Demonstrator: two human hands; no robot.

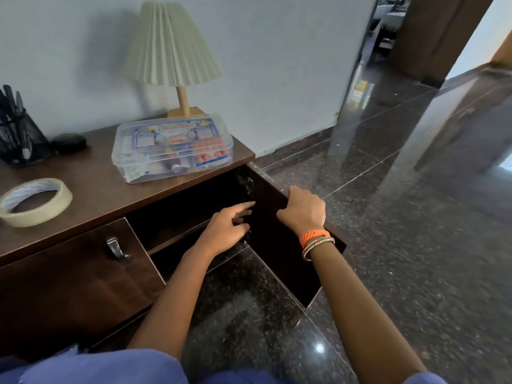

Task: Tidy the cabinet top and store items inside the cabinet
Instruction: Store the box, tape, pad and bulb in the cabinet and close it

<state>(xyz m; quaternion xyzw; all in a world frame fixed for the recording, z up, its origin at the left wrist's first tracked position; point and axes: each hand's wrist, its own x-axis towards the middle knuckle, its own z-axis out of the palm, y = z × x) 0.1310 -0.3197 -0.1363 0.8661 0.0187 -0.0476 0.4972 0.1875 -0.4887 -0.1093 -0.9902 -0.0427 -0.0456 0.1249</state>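
Cabinet door (279, 239) gripped at its top edge by right hand (303, 210).

Soft, even daylight fills the scene, brightest through the doorway (393, 37) at upper right. The lamp (173, 45) is unlit and throws a faint shadow leftward onto the wall (277, 65). Right of the lamp, the polished floor (415, 217) mirrors the wall and doorway, with one small glare spot near the bottom edge. Below the lamp, the open cabinet (194, 206) interior is almost black. Wide-angle distortion bends lines toward the edges. Focus is slightly soft throughout, with blur on the floor at far right.
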